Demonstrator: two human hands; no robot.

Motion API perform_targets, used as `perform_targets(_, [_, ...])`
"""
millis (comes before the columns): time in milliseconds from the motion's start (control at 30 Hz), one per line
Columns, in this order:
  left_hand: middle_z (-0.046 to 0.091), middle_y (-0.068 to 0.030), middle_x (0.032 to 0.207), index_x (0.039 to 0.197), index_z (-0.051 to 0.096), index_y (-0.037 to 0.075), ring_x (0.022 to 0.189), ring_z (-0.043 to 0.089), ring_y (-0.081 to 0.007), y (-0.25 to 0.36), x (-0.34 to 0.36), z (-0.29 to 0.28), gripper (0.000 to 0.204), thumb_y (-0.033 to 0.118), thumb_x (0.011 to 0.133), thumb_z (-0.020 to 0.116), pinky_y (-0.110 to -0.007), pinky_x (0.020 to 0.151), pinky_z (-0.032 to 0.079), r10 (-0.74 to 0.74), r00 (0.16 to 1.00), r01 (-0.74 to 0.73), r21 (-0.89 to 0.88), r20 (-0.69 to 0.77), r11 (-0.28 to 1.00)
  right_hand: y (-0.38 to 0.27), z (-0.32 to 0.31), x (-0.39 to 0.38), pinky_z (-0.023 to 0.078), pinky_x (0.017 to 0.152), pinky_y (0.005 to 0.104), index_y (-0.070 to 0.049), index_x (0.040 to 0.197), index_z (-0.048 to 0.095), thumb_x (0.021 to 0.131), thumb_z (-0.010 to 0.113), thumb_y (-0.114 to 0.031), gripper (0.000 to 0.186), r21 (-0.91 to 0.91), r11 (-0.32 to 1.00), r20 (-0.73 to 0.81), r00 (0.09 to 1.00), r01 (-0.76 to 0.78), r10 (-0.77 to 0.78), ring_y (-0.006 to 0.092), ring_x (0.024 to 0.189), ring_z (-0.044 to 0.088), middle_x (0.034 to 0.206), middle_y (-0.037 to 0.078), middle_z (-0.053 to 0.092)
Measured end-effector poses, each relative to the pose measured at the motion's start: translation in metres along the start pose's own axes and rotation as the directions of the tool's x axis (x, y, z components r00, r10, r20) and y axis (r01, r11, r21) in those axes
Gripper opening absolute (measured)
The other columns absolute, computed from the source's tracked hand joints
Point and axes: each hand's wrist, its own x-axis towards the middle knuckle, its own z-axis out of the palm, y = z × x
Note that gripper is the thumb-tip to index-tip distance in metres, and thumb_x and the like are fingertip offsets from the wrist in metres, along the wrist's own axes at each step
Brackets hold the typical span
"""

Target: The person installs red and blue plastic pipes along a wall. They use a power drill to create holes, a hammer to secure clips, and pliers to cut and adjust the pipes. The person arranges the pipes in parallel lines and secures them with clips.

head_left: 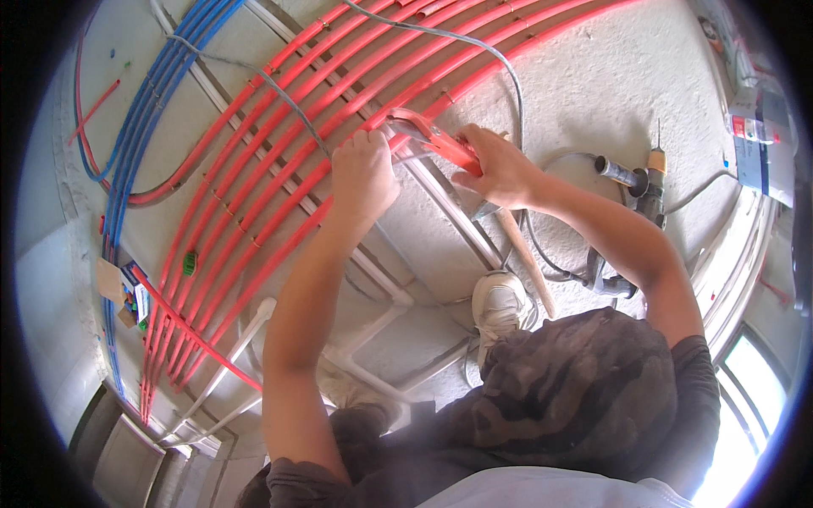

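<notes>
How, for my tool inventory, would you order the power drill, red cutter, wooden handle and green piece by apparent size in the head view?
1. Power drill
2. Red cutter and wooden handle: too alike to rank; right hand partly covers the cutter
3. Green piece

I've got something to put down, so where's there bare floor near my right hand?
Beyond your right hand, the pale floor between the outermost red pipe and the drill looks bare. It's crowded around the wooden handle and shoe.

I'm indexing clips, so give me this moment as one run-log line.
right hand: gripping red cutter | left hand: closed beside cutter head, contents unclear | nearby: red pipes, power drill
</notes>
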Motion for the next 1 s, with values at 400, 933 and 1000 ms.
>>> perform_targets(400, [0.07,-0.024,0.095,0.088,0.068,-0.001,0.09,0.069,-0.0443,0.016,0.01,-0.002,0.019,0.008,0.072,0.074,-0.052,0.08,0.055,-0.309,0.951,0.302,-0.253,0.016,0.919,-0.001,-0.028,-0.021,0.046,0.074,0.0329,-0.006,0.103,0.066,0.091,0.08,-0.027,0.028,0.303,0.658,0.621,0.667,-0.689,0.412,0.0138,0.082,0.059,0.088,0.002,0.063])
perform_targets(933, [0.071,-0.0259,0.094,0.089,0.07,-0.003,0.093,0.07,-0.0445,0.011,0.016,-0.018,0.02,0.016,0.083,0.073,-0.052,0.083,0.055,-0.34,0.918,0.387,-0.275,0.203,0.88,-0.043,-0.051,0.021,0.047,0.069,0.0353,-0.006,0.101,0.064,0.084,0.078,-0.017,0.025,0.274,0.704,0.604,0.687,-0.655,0.404,0.017,0.082,0.059,0.093,0.006,0.061])
perform_targets(1000, [0.071,-0.0255,0.094,0.089,0.07,-0.003,0.092,0.07,-0.0444,0.011,0.017,-0.021,0.02,0.016,0.083,0.072,-0.052,0.082,0.055,-0.327,0.92,0.38,-0.291,0.216,0.878,-0.05,-0.053,0.026,0.045,0.067,0.033,-0.007,0.094,0.065,0.084,0.076,-0.017,0.018,0.319,0.678,0.616,0.688,-0.662,0.383,0.0151,0.079,0.056,0.09,0.004,0.06])
